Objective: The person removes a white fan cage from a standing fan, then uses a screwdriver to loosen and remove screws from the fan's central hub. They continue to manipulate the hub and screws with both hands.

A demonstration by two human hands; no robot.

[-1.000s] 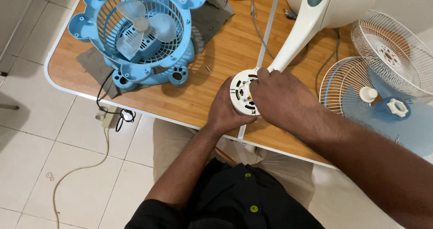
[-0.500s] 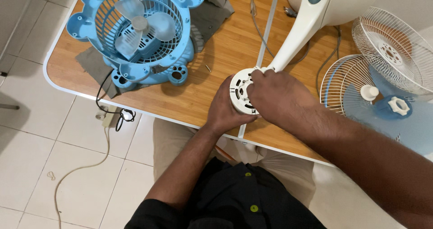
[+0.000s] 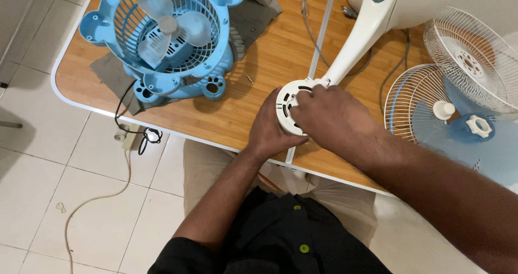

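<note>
little has moved since a moment ago: left hand [image 3: 272,125] and right hand [image 3: 332,114] still grip the round white fan housing [image 3: 288,109] at the desk's [image 3: 259,63] near edge; keep it steady, turning evenly.

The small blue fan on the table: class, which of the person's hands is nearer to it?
Left. The left hand lies on the side toward the small blue fan; the right hand lies beyond it, farther away.
</note>
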